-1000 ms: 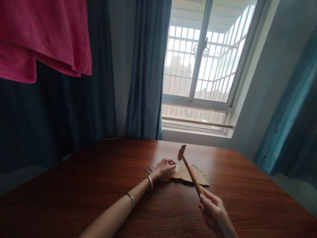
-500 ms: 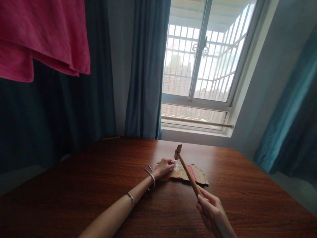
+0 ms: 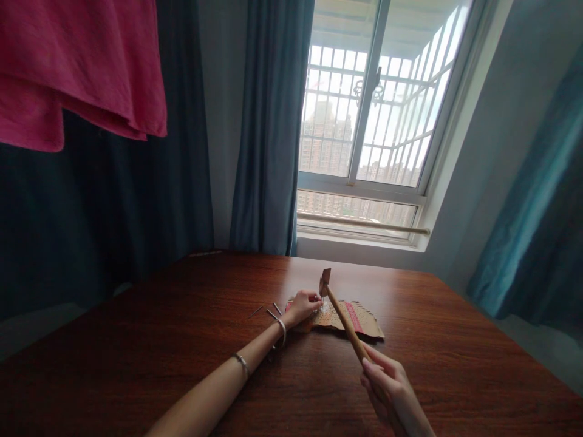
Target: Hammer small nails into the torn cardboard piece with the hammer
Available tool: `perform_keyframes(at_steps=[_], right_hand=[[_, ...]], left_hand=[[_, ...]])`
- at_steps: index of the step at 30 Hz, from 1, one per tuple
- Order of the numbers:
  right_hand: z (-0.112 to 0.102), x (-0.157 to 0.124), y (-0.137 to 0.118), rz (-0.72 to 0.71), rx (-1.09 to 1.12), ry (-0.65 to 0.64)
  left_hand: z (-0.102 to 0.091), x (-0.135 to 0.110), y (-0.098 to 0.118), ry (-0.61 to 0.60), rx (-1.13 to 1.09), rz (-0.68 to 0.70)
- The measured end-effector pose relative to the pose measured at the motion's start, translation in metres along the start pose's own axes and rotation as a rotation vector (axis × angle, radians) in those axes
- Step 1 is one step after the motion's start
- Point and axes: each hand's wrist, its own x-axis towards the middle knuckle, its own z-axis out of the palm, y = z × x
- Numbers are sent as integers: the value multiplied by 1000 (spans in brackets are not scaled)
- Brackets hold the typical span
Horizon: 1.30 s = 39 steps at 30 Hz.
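Note:
My right hand [image 3: 387, 385] is wrapped round the wooden handle of a hammer [image 3: 344, 321]. The hammer's head is up over the fingertips of my left hand [image 3: 304, 305], at or very near the top of a thin metal rod [image 3: 323, 300]. My left hand pinches this rod upright against a piece of cardboard [image 3: 364, 321]. Many small dots or holes and a pink printed band mark the cardboard, whose edges look torn. The rod's lower tip is too small to make out.
Several thin metal rods [image 3: 273, 314] lie on the brown wooden table [image 3: 191, 340], left of the cardboard. A pink cloth [image 3: 100, 73] hangs at upper left. Behind the table are blue curtains [image 3: 268, 133] and a barred window [image 3: 364, 109].
The hammer's head has come down slightly and to the left, toward the top of the rod. My left hand and the cardboard have stayed in place.

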Motion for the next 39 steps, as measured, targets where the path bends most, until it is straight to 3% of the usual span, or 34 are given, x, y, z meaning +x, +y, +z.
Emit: perform_keyframes(at_steps=[5, 11, 30, 39], right_hand=[[0, 1, 1, 5, 59, 12], [-3, 2, 4, 16, -27, -36], [-2, 1, 2, 10, 32, 14], [-4, 2, 4, -3, -46, -40]], left_hand=[[0, 0, -2, -3, -5, 1], [0, 0, -3, -11, -1, 7], [3, 2, -5, -18, -20, -5], [2, 0, 1, -17, -59, -19]])
